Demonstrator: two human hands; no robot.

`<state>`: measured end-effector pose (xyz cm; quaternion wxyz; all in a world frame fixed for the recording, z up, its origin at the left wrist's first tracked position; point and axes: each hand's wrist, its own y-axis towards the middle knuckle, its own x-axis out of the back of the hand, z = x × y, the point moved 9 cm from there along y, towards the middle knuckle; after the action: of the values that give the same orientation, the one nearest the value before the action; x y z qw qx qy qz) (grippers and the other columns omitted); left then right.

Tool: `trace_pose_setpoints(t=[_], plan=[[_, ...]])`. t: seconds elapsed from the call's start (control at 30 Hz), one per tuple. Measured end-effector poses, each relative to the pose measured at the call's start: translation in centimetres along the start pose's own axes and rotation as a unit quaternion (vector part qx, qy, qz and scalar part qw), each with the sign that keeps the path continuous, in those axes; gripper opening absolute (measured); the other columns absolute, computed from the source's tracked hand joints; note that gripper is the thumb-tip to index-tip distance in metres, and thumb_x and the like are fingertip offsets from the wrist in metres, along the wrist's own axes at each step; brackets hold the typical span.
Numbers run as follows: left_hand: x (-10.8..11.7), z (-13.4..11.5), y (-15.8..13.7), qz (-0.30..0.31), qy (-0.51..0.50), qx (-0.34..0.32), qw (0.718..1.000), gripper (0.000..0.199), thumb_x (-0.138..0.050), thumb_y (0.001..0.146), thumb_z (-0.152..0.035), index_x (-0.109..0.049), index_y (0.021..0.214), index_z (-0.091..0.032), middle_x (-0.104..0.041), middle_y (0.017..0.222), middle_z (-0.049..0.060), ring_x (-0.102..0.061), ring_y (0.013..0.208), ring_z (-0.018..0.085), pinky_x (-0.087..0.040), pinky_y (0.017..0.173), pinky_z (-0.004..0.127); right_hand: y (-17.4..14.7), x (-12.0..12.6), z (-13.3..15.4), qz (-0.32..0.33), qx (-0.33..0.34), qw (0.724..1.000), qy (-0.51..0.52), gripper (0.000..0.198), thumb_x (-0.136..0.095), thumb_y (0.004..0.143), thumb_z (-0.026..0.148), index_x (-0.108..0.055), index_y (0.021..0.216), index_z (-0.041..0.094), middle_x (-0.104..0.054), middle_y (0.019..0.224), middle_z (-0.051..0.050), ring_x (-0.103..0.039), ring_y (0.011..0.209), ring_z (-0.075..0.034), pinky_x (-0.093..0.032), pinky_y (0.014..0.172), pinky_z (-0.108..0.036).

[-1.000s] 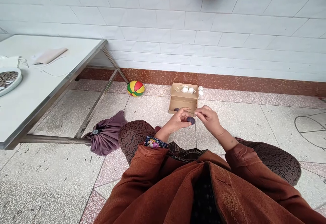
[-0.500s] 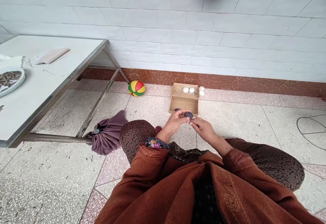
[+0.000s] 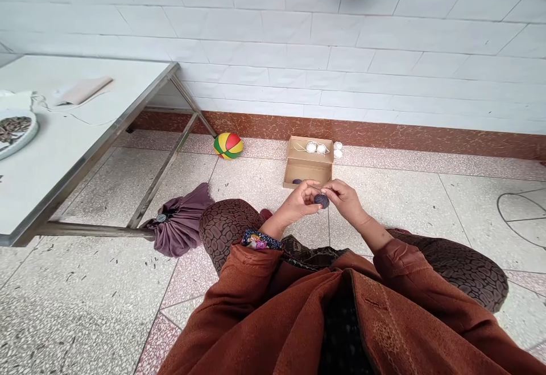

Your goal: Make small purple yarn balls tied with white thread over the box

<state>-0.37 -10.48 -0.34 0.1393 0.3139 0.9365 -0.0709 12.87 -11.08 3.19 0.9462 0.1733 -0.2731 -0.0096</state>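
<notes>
A small dark purple ball of yarn [image 3: 321, 201] sits in the fingers of my left hand [image 3: 296, 203], which is closed around its left side. Just above the ball, the thumb and fingertips of my right hand [image 3: 344, 200] are pinched together on what looks like a thin strand of its yarn. Beyond both hands, an open cardboard box [image 3: 309, 169] rests on the floor. Its lid holds two white yarn balls [image 3: 311, 147] with loose ends, and another dark ball [image 3: 297, 181] lies in the box's near left corner, partly hidden by my left hand.
Two more white balls [image 3: 338, 149] lie right of the box. A colourful ball [image 3: 228, 145] is near the leg of a metal-framed table [image 3: 140, 87]. A folded purple umbrella [image 3: 183, 221] lies by my left knee. A wire ring stand [image 3: 522, 218] is at right.
The dark yarn ball has turned and moved slightly right and down in my left fingers. My right hand has risen from below the ball to above it.
</notes>
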Motion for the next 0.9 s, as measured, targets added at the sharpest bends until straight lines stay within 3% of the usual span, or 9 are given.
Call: trace_pose_setpoints(t=[0.13,0.27,0.47,0.67,0.8,0.9], plan=[[0.3,0.1,-0.1,-0.018,-0.076,0.002,0.997,0.045,-0.086,0.067,-0.025,-0.068,0.108,-0.017,-0.069,0.102,0.005,-0.061,0.088,0.014,-0.043,0.078,0.027,-1.2,-1.7,-1.7,0.010,-0.052,0.998,0.036,0.039,-0.051,0.099,0.053,-0.065,0.079,0.023,-0.065,0.073,-0.002,-0.060,0.070,-0.019,-0.050,0.069,-0.032],[0.9,0.8,-0.2,-0.060,-0.138,0.027,0.988,0.043,-0.087,0.065,-0.023,-0.072,0.105,-0.017,-0.068,0.098,0.004,-0.057,0.081,0.011,-0.042,0.076,0.026,-2.4,-2.7,-2.2,0.036,-0.048,0.998,0.021,0.038,-0.050,0.100,0.055,-0.064,0.082,0.024,-0.066,0.076,-0.002,-0.062,0.072,-0.020,-0.052,0.070,-0.033],[1.6,1.6,-0.2,-0.110,-0.185,0.050,0.975,0.043,-0.088,0.066,-0.030,-0.072,0.104,-0.017,-0.068,0.106,0.005,-0.060,0.090,0.013,-0.046,0.080,0.027,-3.3,-2.9,-1.2,0.051,0.002,0.997,-0.056,0.034,-0.047,0.103,0.047,-0.066,0.085,0.025,-0.068,0.083,-0.005,-0.065,0.080,-0.022,-0.054,0.076,-0.036],[3.0,1.9,-0.1,-0.171,-0.099,0.037,0.979,0.043,-0.087,0.064,-0.028,-0.072,0.102,-0.016,-0.069,0.100,0.004,-0.060,0.089,0.014,-0.046,0.078,0.027,-3.5,-2.6,2.0,0.096,0.092,0.986,-0.101,0.027,-0.049,0.104,0.037,-0.072,0.098,0.026,-0.068,0.087,-0.007,-0.066,0.084,-0.023,-0.054,0.077,-0.035],[2.5,2.0,0.1,-0.138,-0.038,0.034,0.989,0.042,-0.086,0.062,-0.023,-0.074,0.101,-0.015,-0.070,0.093,0.003,-0.058,0.083,0.012,-0.043,0.079,0.026,-2.0,-0.9,2.9,0.076,0.108,0.987,-0.095,0.023,-0.053,0.103,0.036,-0.074,0.101,0.026,-0.068,0.090,-0.007,-0.066,0.085,-0.022,-0.054,0.078,-0.034],[1.4,2.0,0.0,-0.084,-0.052,0.039,0.994,0.044,-0.086,0.063,-0.024,-0.073,0.105,-0.016,-0.069,0.090,0.002,-0.056,0.080,0.011,-0.041,0.074,0.025,-0.7,0.1,2.4,0.039,0.093,0.992,-0.077,0.022,-0.055,0.102,0.037,-0.073,0.097,0.025,-0.069,0.090,-0.007,-0.066,0.085,-0.021,-0.054,0.078,-0.034]])
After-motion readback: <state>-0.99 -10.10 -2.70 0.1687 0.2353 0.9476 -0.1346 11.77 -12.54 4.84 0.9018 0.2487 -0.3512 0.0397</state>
